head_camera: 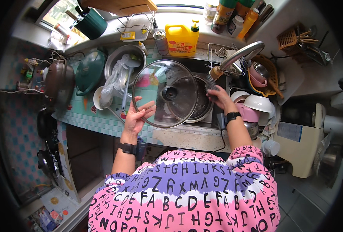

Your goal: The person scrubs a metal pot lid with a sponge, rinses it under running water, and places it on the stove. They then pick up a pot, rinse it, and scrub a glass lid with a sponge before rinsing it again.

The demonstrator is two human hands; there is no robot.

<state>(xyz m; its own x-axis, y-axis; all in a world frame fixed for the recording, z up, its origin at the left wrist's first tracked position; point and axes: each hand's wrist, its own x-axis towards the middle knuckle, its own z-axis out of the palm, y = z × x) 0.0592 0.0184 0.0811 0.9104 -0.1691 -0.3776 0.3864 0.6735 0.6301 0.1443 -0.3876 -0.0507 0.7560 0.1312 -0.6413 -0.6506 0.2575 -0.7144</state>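
My left hand (pixel 137 117) grips the near-left rim of a round glass pot lid (pixel 169 93) with a metal edge and a black knob. The lid is held above the counter's edge and the sink, and some fingers show through the glass. My right hand (pixel 222 98) holds a dark wire scourer (pixel 211 86) just below the mouth of the curved metal faucet (pixel 242 52). Beneath the lid, a dark round pan (pixel 205 101) sits in the sink, partly covered by the lid. Whether water is running cannot be made out.
Left on the tiled counter are a steel basin (pixel 110 65) with a plastic bag and ladle, a white dipper (pixel 99 98) and a green pot (pixel 90 71). A yellow jug (pixel 182 40) stands behind the sink. Stacked bowls (pixel 257 103) and an orange basket (pixel 271 78) crowd the right.
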